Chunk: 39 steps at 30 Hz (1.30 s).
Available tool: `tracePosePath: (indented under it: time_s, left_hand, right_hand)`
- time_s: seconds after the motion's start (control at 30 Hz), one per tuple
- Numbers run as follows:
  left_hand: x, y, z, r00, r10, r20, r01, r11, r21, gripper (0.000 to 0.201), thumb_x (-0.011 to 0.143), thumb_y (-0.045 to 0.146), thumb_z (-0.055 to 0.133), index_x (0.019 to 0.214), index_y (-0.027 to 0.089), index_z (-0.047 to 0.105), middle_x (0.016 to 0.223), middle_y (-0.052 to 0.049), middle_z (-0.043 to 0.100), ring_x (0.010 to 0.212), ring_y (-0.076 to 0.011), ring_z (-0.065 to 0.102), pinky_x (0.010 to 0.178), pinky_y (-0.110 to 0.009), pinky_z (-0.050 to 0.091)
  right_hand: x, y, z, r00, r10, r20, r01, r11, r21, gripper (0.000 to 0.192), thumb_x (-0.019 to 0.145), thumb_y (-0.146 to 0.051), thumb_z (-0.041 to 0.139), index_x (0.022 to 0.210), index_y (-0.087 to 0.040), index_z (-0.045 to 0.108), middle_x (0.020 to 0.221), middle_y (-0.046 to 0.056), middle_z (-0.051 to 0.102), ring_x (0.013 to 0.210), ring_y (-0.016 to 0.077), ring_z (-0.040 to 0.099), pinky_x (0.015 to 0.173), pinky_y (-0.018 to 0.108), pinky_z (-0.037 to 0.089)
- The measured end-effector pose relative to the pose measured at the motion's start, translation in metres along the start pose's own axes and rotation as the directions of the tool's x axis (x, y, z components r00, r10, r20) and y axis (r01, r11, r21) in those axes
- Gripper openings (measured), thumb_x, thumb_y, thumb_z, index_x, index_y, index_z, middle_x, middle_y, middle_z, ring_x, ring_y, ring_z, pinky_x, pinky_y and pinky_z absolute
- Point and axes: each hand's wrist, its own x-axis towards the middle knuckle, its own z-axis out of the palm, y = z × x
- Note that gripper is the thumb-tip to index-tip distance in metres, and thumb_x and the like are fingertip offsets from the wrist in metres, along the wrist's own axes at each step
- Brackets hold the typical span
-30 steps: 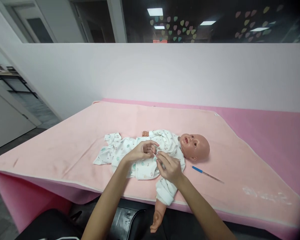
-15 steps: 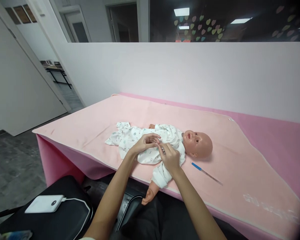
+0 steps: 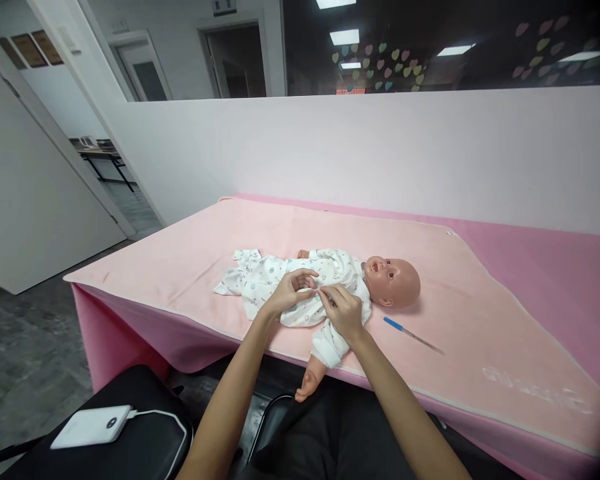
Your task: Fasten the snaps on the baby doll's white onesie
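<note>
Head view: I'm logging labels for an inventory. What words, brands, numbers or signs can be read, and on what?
None can be read.
Pale marks on the pink blanket: too blurred.
White tag at its far edge: too small.
Round mark on the white device: too small.
Dark plate above the doorway: too small.

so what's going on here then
A person has both hands over the middle of a dressed doll, the left hand and right hand meeting fingertip to fingertip at its patterned outfit; whatever they pinch is too small to make out. The doll lies on a pink blanket, its near arm over the edge. A blue-handled tool lies beside its head.
</note>
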Motion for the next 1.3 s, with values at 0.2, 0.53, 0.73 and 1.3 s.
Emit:
tracePosePath:
  time_s: [0.2, 0.53, 0.73, 1.3]
  left_hand:
    - [-0.005, -0.009, 0.013, 0.982, 0.067, -0.179, -0.046, 0.992, 0.121, 0.029, 0.068, 0.012, 0.058, 0.097, 0.014, 0.057, 0.080, -0.002, 0.056, 0.077, -0.0117, 0.055, 0.074, -0.025, 0.044]
    - [0.029, 0.009, -0.006, 0.971, 0.134, -0.198, -0.030, 0.890, 0.455, 0.028, 0.066, 0.007, 0.047, 0.087, 0.017, 0.063, 0.090, -0.003, 0.062, 0.083, -0.0146, 0.056, 0.072, -0.025, 0.043]
    - [0.060, 0.021, 0.015, 0.971, 0.010, 0.239, -0.120, 0.885, 0.449, 0.022, 0.074, 0.027, 0.057, 0.090, 0.017, 0.066, 0.087, -0.005, 0.064, 0.073, -0.0138, 0.056, 0.064, -0.023, 0.042]
    - [0.064, 0.014, 0.012, 0.931, -0.066, 0.359, -0.118, 0.876, 0.467, 0.033, 0.068, 0.038, 0.065, 0.096, 0.020, 0.069, 0.091, -0.006, 0.060, 0.072, -0.0132, 0.054, 0.061, -0.022, 0.041]
  right_hand:
    - [0.002, 0.001, 0.002, 0.999, 0.019, -0.036, -0.019, 1.000, -0.014, 0.016, 0.086, -0.023, 0.048, 0.087, -0.018, 0.063, 0.076, 0.003, 0.064, 0.067, 0.0101, 0.059, 0.060, 0.020, 0.044]
    - [-0.057, 0.025, -0.091, 0.894, 0.388, -0.224, -0.440, 0.855, -0.274, 0.024, 0.084, -0.025, 0.044, 0.100, -0.017, 0.060, 0.102, 0.011, 0.059, 0.089, 0.0200, 0.056, 0.072, 0.033, 0.049]
    - [-0.113, 0.064, -0.150, 0.881, 0.473, 0.018, -0.367, 0.707, -0.604, 0.031, 0.083, -0.031, 0.040, 0.090, -0.011, 0.063, 0.096, 0.016, 0.063, 0.093, 0.0273, 0.056, 0.079, 0.043, 0.045]
    - [-0.061, -0.008, -0.151, 0.705, 0.664, -0.250, -0.702, 0.705, -0.104, 0.032, 0.084, -0.043, 0.045, 0.095, -0.019, 0.064, 0.085, 0.005, 0.066, 0.069, 0.0155, 0.062, 0.062, 0.025, 0.049]
